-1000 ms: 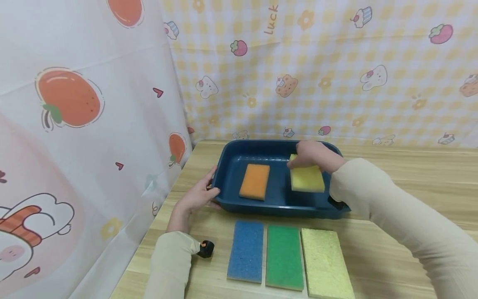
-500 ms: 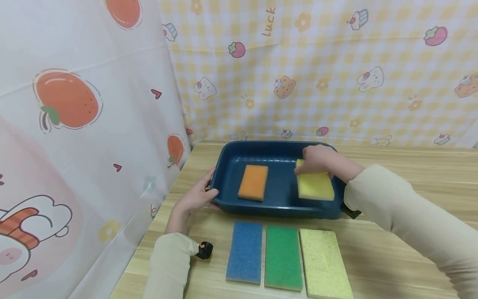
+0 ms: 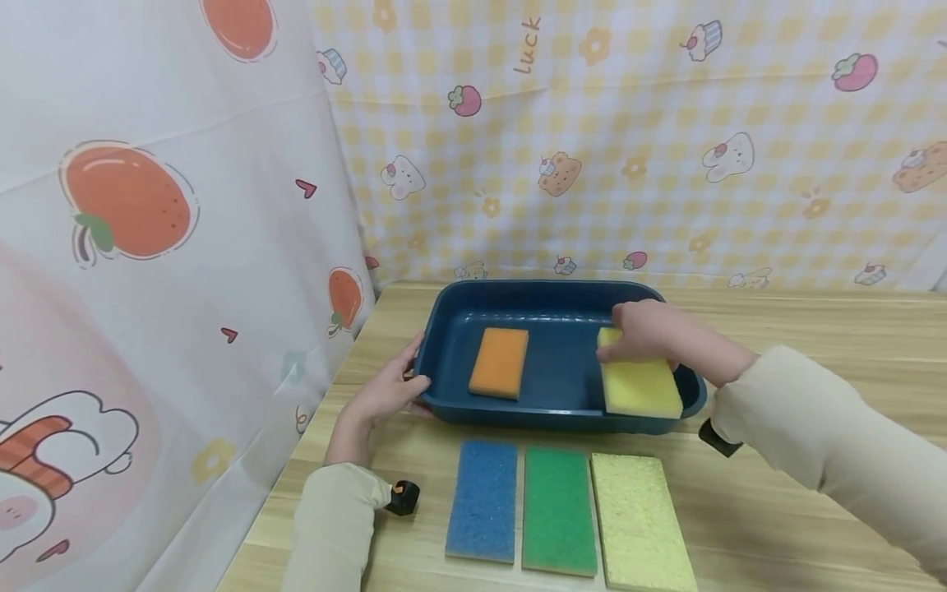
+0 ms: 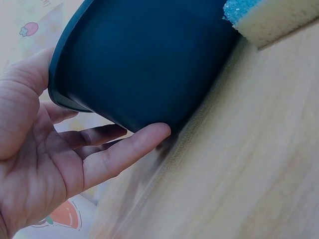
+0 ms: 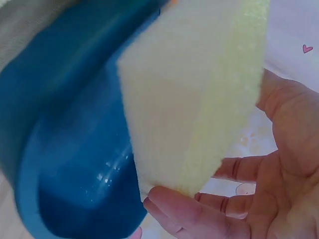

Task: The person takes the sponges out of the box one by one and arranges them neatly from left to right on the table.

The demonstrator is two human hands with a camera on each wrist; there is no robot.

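Observation:
My right hand (image 3: 651, 329) grips a yellow sponge (image 3: 642, 390) by its far edge, over the right end of a dark blue rectangular pan (image 3: 564, 370). The right wrist view shows the sponge (image 5: 184, 94) tilted between thumb and fingers, above the pan's inside. At the pan's left end, my left hand (image 3: 386, 393) holds the rim. Its thumb lies along the wall and the other fingers pass behind and below, as the left wrist view shows of the hand (image 4: 45, 154). An orange sponge (image 3: 500, 363) lies in the pan's left half.
In front of the pan, a blue scouring sponge (image 3: 482, 501), a green one (image 3: 559, 511) and a pale yellow one (image 3: 642, 522) lie side by side on the wooden table (image 3: 814, 353). Printed cloth (image 3: 629, 164) hangs behind and at the left.
My right hand has carried the yellow sponge to the right and nearer to me, towards the pan's front right corner. The left hand keeps its hold on the pan.

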